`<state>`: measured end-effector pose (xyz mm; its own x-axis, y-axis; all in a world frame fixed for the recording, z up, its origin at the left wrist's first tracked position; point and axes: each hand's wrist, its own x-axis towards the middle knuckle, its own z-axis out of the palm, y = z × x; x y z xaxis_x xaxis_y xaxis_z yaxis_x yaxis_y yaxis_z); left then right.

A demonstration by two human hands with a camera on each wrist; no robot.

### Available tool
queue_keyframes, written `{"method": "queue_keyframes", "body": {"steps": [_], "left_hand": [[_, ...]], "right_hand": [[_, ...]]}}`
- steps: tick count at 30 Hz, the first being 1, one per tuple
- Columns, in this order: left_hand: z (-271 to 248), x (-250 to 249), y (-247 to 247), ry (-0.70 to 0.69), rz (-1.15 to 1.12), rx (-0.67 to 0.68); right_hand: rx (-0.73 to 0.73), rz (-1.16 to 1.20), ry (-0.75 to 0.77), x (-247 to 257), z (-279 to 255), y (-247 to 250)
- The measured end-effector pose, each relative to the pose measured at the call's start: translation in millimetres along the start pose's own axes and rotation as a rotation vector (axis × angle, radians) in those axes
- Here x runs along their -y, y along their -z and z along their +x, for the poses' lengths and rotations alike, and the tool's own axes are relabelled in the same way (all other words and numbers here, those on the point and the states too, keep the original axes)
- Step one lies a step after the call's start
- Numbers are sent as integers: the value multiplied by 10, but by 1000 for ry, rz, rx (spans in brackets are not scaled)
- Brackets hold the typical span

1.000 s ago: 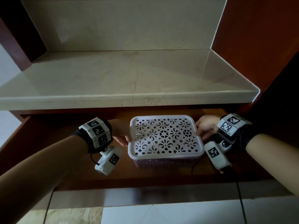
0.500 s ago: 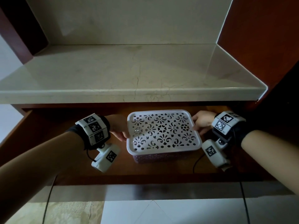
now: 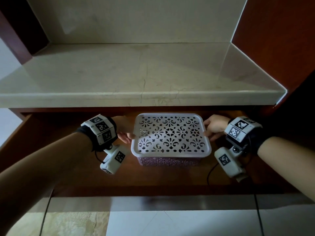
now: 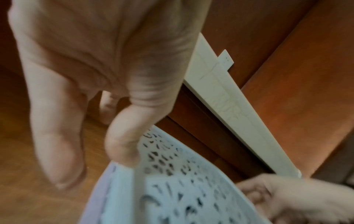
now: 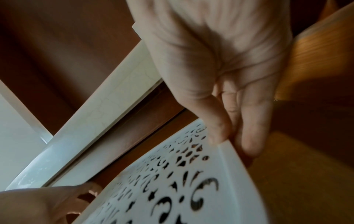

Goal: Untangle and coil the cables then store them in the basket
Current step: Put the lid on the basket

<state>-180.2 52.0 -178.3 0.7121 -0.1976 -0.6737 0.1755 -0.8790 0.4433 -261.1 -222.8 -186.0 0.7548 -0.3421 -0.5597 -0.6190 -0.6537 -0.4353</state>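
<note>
Basket (image 3: 171, 160) has slid deeper under the counter (image 3: 139, 99), left hand (image 3: 125, 132) and right hand (image 3: 215, 127) pinching its lid rim (storage nearly finished).

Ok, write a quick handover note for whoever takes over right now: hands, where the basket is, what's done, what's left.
Left hand: holds the left edge of the basket's lid.
Right hand: pinches the lid's right edge.
Basket: purple, lid on, standing on the wooden shelf under the marble counter.
Done: no cables outside the basket in view; contents can't be confirmed through the lid.
Left: check the basket is seated, let go.
</note>
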Motion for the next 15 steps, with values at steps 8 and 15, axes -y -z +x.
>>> {"method": "queue_keyframes", "body": {"steps": [8, 15], "left_hand": [[-19, 64, -30, -222, 293, -45], [-91, -19, 82, -340, 775, -185]], "right_hand": [[-89, -464, 76, 224, -18, -112], [-113, -649, 131, 305, -120, -11]]}}
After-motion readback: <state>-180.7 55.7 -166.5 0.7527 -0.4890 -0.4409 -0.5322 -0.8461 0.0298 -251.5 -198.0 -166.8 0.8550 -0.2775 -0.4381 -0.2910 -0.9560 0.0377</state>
